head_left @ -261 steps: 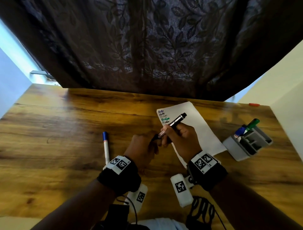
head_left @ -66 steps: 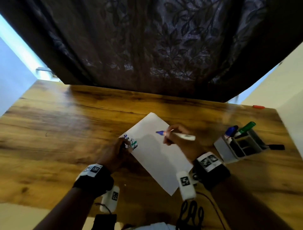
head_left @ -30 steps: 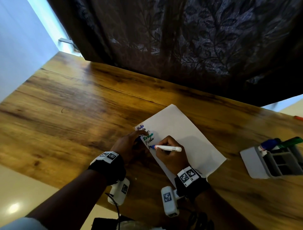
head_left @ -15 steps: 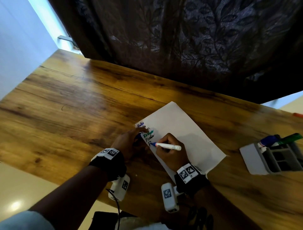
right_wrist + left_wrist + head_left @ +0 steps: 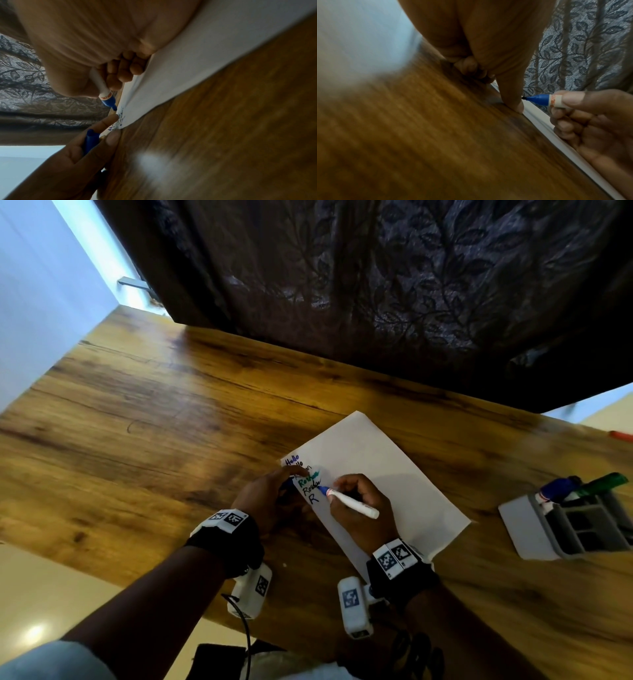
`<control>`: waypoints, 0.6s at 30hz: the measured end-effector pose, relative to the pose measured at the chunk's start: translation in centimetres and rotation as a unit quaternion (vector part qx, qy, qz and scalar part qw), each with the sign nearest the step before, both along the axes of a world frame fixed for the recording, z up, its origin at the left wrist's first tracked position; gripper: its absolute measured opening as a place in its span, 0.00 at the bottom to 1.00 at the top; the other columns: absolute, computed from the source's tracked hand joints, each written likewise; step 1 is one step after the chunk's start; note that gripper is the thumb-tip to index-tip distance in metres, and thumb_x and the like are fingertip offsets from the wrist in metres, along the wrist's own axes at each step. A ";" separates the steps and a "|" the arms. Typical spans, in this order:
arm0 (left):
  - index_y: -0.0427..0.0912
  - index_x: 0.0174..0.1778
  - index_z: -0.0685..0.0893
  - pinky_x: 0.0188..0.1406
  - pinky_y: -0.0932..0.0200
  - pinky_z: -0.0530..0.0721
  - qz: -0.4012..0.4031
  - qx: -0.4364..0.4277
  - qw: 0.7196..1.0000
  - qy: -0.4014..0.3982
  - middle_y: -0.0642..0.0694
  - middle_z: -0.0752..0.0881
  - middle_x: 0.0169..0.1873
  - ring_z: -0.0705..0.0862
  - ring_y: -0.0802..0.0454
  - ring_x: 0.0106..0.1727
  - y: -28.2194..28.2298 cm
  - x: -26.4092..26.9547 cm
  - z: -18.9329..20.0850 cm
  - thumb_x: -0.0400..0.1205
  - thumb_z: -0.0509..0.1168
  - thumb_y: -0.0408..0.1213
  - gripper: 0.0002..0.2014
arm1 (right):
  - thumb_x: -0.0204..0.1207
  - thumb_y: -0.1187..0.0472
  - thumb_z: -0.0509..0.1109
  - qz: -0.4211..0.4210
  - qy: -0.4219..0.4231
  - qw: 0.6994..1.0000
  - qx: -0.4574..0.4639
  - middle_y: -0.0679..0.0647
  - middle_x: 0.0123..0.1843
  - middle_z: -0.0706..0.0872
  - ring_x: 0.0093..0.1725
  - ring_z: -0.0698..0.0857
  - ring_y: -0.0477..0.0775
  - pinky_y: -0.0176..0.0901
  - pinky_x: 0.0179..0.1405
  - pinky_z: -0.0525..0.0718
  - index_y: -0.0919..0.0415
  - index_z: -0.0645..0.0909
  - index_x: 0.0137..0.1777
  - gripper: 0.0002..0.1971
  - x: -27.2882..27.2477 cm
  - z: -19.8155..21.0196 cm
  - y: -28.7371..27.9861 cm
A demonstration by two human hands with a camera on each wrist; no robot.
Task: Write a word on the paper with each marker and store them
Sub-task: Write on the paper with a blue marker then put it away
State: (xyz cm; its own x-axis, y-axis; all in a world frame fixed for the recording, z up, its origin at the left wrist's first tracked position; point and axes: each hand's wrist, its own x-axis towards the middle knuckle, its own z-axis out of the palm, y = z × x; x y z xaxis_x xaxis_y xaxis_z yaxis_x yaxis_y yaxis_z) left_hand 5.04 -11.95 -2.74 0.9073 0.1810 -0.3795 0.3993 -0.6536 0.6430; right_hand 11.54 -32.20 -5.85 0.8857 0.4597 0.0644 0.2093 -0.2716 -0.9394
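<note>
A white paper (image 5: 376,474) lies slanted on the wooden table (image 5: 137,422), with several short words in blue, black and green at its left corner and a lone blue "R" below them. My right hand (image 5: 337,491) grips a white marker with a blue tip (image 5: 352,503); the tip sits just right of the "R". In the right wrist view the marker (image 5: 102,88) points down at the paper (image 5: 188,67). My left hand (image 5: 287,484) presses the paper's corner with a straight finger and pinches the blue cap (image 5: 90,140).
A grey compartment holder (image 5: 534,539) stands at the right, with a blue marker (image 5: 558,487) and a green marker (image 5: 599,484) in its far slot. A small red object (image 5: 620,435) lies at the far right edge. A dark curtain hangs behind the table.
The letter under the written words has become a whole "R". The marker tip has shifted slightly up and right of it. The left hand stays on the paper's corner.
</note>
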 end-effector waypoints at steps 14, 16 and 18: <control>0.65 0.70 0.70 0.64 0.53 0.83 0.009 -0.001 1.000 0.004 0.54 0.84 0.65 0.84 0.54 0.63 -0.3 0.0 0.2 0.74 0.75 0.46 0.31 | 0.70 0.58 0.79 0.015 -0.066 0.997 -0.035 0.49 0.38 0.88 0.37 0.87 0.45 0.40 0.35 0.88 0.57 0.82 0.44 0.08 -0.1 -0.5 0.0; 0.65 0.70 0.70 0.64 0.52 0.84 0.013 -0.002 1.000 0.007 0.54 0.84 0.65 0.84 0.54 0.63 -0.2 0.0 0.2 0.74 0.75 0.46 0.31 | 0.70 0.59 0.79 0.020 -0.067 0.997 -0.039 0.49 0.37 0.88 0.36 0.87 0.45 0.43 0.35 0.89 0.57 0.82 0.44 0.08 -0.1 -0.5 -0.1; 0.65 0.70 0.70 0.63 0.52 0.84 0.013 0.002 1.000 0.004 0.54 0.84 0.65 0.84 0.54 0.63 -0.2 0.0 0.2 0.74 0.75 0.47 0.31 | 0.69 0.61 0.80 0.023 -0.063 0.997 -0.044 0.48 0.37 0.88 0.36 0.86 0.45 0.44 0.34 0.88 0.56 0.81 0.44 0.09 -0.1 -0.5 -0.1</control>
State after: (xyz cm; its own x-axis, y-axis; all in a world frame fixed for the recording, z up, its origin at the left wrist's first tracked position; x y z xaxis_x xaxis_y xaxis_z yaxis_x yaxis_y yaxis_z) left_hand 5.03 -12.19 -2.56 0.8994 0.2056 -0.3859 0.4208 -0.6464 0.6364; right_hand 11.48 -32.33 -6.31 0.8507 0.5091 0.1309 0.3382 -0.3395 -0.8777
